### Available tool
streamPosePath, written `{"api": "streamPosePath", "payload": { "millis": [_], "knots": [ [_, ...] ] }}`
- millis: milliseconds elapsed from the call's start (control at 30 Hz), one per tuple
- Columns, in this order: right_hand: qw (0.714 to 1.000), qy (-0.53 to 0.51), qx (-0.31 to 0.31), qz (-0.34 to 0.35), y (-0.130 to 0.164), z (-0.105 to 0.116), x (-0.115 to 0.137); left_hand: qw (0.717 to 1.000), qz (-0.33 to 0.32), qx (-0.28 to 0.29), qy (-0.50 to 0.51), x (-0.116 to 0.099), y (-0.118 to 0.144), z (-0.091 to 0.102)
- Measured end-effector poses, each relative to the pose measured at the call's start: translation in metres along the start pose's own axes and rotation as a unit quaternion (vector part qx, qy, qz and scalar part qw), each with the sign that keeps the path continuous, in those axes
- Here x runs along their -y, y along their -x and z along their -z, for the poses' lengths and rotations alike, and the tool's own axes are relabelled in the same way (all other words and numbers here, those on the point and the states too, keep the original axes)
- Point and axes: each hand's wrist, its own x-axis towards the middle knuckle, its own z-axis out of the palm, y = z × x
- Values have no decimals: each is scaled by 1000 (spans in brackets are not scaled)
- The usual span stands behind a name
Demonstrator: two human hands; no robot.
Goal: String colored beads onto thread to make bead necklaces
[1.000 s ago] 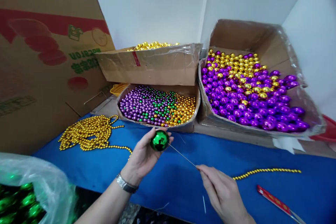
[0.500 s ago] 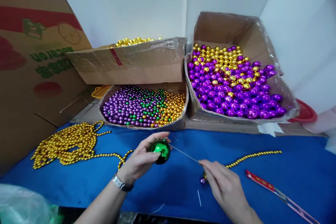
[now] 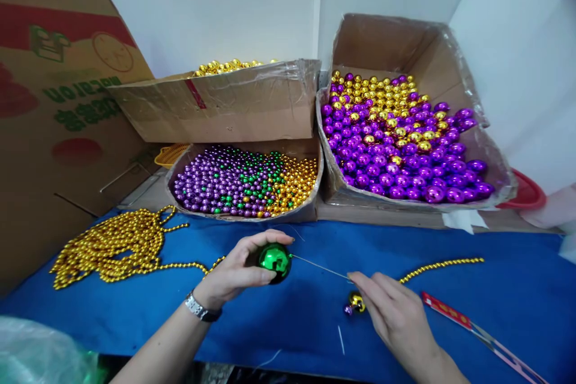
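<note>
Blue tabletop [image 3: 495, 300] — green bauble [image 3: 275, 261] in left grip [image 3: 238, 270]

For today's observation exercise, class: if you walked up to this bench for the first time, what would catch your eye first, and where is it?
The shiny green ball stands out, held in the left hand at the centre of the blue table, with a thin wire running to the right hand. Behind, a big box on the right brims with purple and gold balls. A heap of gold bead strings lies at left.

bead chain [image 3: 108, 245] left of ball [image 3: 275, 260]; boxes [image 3: 245, 183] behind
</note>
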Motion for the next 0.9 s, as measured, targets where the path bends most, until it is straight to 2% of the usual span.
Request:
{"api": "streamPosePath", "payload": {
  "millis": [100, 200, 433, 533, 700, 900],
  "knots": [
    [998, 53, 6, 30, -4, 3, -3, 998, 23, 14, -58, -7, -3, -1],
    [997, 58, 18, 43, -5, -3, 0, 998, 29, 26, -44, -6, -7, -11],
    [996, -87, 9, -36, 1, -28, 15, 993, -6, -71, 90, 18, -13, -41],
    [992, -114, 8, -53, 3, -32, 15, 991, -6, -82, 108, 20, -13, -46],
    [991, -117, 4, -60, 4, -34, 12, 995, -30, -91, 41, 11, -11, -48],
    [974, -197, 38, -107, 2, -32, 14, 992, -27, -81, 88, 13, -12, -50]
  ]
}}
